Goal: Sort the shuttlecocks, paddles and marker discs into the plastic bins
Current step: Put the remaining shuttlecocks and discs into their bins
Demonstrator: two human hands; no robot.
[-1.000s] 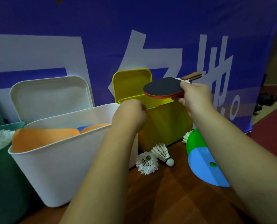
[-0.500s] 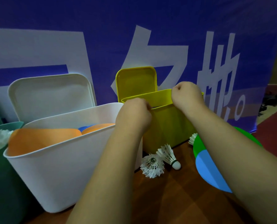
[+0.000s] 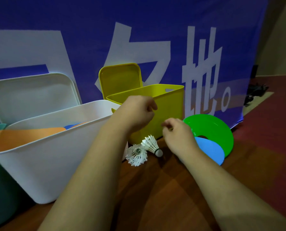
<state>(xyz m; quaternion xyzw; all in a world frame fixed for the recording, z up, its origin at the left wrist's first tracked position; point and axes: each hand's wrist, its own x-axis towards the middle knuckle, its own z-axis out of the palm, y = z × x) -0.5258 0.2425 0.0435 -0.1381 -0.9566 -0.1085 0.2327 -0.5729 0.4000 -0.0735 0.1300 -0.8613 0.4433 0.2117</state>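
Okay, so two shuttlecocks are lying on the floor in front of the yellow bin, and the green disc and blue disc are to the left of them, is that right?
Not quite. The head view shows the green disc and blue disc to the right of the shuttlecocks, not the left. The shuttlecocks do lie on the floor in front of the yellow bin.

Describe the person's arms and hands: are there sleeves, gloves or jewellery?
The left forearm and right forearm are bare to the frame edge; no sleeve shows. The left hand and right hand wear no gloves, and no watch, ring or bracelet shows.
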